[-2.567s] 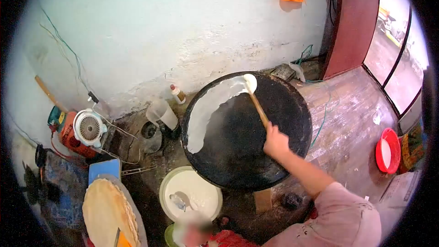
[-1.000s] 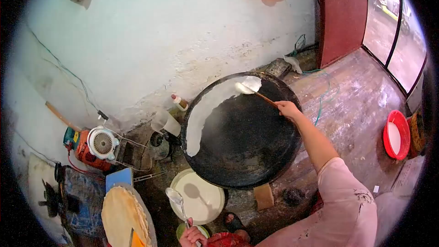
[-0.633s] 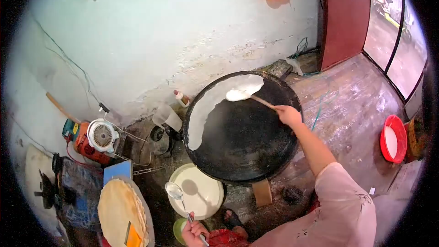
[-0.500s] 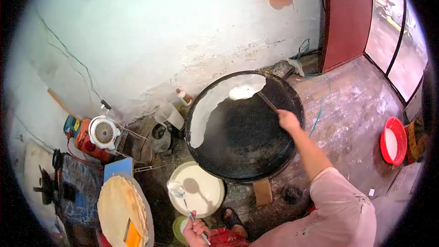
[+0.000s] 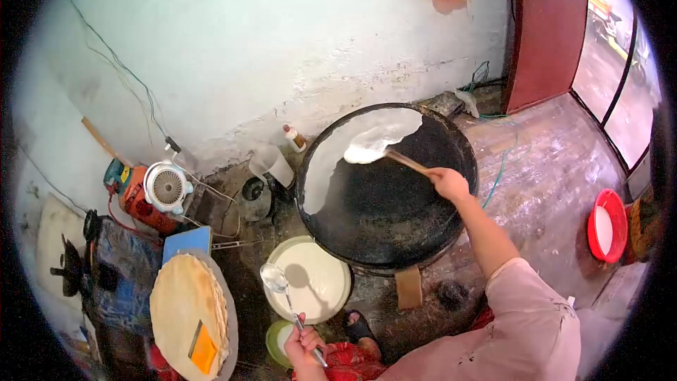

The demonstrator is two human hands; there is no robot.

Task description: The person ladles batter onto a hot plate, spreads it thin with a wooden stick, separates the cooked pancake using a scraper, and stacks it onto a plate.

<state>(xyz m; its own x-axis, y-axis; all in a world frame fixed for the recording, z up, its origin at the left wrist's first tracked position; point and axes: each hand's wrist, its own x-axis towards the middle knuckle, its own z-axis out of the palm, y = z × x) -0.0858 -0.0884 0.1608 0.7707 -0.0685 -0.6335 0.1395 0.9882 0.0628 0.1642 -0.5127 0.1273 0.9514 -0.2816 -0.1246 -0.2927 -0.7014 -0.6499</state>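
A large round black griddle [image 5: 388, 204] carries a curved band of white batter [image 5: 328, 162] along its far and left side. My right hand [image 5: 449, 185] is closed around the handle of a batter spreader [image 5: 407, 161]; a thick lump of batter covers the spreader's far end. Low in the view, my left hand [image 5: 305, 347] grips a metal ladle [image 5: 275, 279] by its handle. The ladle's bowl hangs above the left side of a wide tub of batter [image 5: 321, 300], its shadow falling on the surface.
Left of the tub, a stack of round flatbreads [image 5: 185, 296] bears an orange-handled scraper [image 5: 203, 350]. A blower [image 5: 168, 187], a clear jug [image 5: 271, 164] and a bottle [image 5: 295, 139] stand near the wall. A red basin [image 5: 607, 226] is at far right, a green bowl [image 5: 277, 342] by my left hand.
My right hand has drawn the spreader and its lump of batter left and toward me, widening the band. The ladle stays over the tub. The view has shifted slightly.
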